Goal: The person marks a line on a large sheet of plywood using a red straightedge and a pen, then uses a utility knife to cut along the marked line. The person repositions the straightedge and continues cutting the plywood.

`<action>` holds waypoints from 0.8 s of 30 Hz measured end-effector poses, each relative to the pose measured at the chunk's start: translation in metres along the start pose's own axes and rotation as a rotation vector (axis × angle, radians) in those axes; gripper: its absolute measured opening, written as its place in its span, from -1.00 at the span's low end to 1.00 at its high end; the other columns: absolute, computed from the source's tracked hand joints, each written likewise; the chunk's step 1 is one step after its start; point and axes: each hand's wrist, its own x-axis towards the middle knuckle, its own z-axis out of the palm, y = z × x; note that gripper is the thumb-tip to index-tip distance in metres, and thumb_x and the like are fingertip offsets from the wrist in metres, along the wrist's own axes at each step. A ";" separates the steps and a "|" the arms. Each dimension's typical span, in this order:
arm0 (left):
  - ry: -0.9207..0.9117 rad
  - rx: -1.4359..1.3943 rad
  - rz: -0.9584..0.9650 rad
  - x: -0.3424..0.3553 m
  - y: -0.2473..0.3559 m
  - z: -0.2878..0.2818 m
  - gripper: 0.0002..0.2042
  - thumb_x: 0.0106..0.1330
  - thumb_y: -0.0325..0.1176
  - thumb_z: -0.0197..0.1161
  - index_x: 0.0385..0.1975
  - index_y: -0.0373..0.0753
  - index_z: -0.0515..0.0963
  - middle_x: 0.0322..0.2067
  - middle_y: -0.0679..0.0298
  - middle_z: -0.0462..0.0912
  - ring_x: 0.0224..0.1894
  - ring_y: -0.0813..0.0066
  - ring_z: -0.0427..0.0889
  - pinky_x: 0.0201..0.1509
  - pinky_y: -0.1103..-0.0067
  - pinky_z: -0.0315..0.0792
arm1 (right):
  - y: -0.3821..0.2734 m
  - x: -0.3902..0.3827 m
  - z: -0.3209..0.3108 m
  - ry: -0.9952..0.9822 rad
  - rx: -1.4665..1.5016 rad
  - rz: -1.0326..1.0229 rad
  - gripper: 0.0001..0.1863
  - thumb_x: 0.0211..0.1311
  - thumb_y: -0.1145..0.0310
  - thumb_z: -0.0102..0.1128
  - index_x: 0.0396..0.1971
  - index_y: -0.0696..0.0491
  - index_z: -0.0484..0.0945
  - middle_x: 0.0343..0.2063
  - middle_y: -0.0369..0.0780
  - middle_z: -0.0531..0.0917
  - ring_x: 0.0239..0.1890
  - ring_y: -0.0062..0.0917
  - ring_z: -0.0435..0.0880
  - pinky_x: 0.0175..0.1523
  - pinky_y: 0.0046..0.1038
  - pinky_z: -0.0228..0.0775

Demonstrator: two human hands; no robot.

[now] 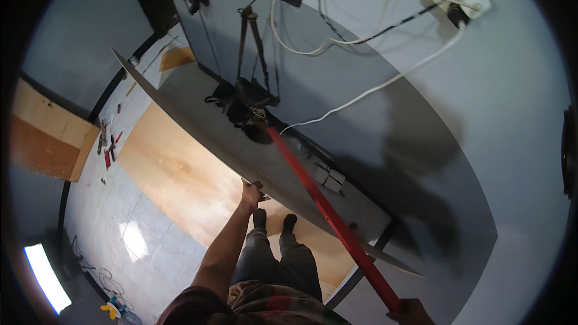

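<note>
Right hand (411, 312) grips a long red metal bar (328, 210) low at its end; left hand (250, 192) clasps the edge of a large grey flat panel (198, 126).

The floor (138, 222) is pale tile, with a bright patch of reflected light near the left. A large sheet of light plywood (180, 174) lies flat on it, running from the left-middle toward the person's feet — both feet (274, 221) stand on its near end. To the far left of the sheet, a small scatter of hand tools (108, 144), some with red handles, rests on the bare tile. Farther off, near the wall, a smaller brown board piece (176, 58) lies on the floor. At the near left, loose dark cables (99, 274) trail across the tile — beside them sits a small yellow object (111, 310).
</note>
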 end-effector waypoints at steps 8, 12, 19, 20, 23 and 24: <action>-0.163 0.004 0.071 0.022 0.000 0.026 -0.46 0.66 -0.32 -0.11 0.54 0.07 -0.08 0.41 -0.09 0.43 0.17 -0.08 0.73 -0.01 0.10 0.83 | 0.060 -0.203 0.082 0.306 0.613 -0.013 -0.76 0.26 0.41 0.52 -0.18 0.26 0.77 -0.38 -0.19 0.77 -0.29 -0.53 0.69 -0.15 -0.31 0.55; -0.228 0.002 0.108 0.015 0.013 0.011 -0.43 0.63 -0.25 0.07 0.54 0.05 0.00 0.33 -0.05 0.49 0.16 -0.03 0.73 -0.04 0.10 0.84 | 0.039 -0.257 0.082 0.142 0.208 0.170 -0.79 0.38 0.39 0.42 -0.10 0.19 0.77 -0.42 -0.27 0.75 -0.37 -0.52 0.66 -0.25 -0.30 0.50; -0.240 -0.129 -0.079 0.022 0.002 0.049 -0.55 0.59 -0.37 0.07 0.35 -0.37 0.14 0.26 -0.18 0.38 0.19 -0.30 0.60 0.13 -0.13 0.78 | 0.117 -0.364 0.260 0.328 0.618 0.411 -0.67 0.32 0.26 0.59 -0.08 0.17 0.75 -0.37 -0.21 0.74 -0.34 -0.53 0.65 -0.22 -0.37 0.51; -0.160 -0.137 -0.114 0.028 0.008 0.049 -0.56 0.56 -0.39 0.11 0.31 -0.47 0.21 0.24 -0.20 0.43 0.23 -0.26 0.59 0.20 -0.22 0.70 | 0.129 -0.371 0.283 0.422 0.743 0.316 -0.64 0.28 0.28 0.63 -0.08 0.19 0.75 -0.37 -0.22 0.73 -0.34 -0.54 0.64 -0.23 -0.39 0.50; -0.198 -0.173 -0.137 0.052 0.017 0.032 -0.56 0.57 -0.31 0.12 0.30 -0.47 0.35 0.28 -0.16 0.47 0.32 -0.19 0.55 0.31 -0.35 0.56 | 0.135 -0.381 0.328 0.471 0.594 0.197 -0.64 0.15 0.50 0.65 -0.07 0.21 0.72 -0.43 -0.36 0.66 -0.44 -0.62 0.58 -0.35 -0.48 0.44; -0.350 -0.187 -0.074 0.068 0.029 0.024 -0.56 0.59 -0.26 0.11 0.31 -0.43 0.38 0.30 -0.13 0.47 0.34 -0.19 0.53 0.33 -0.37 0.52 | 0.124 -0.372 0.324 0.458 0.639 0.127 -0.67 0.15 0.54 0.60 -0.09 0.22 0.72 -0.43 -0.37 0.66 -0.44 -0.63 0.57 -0.37 -0.47 0.42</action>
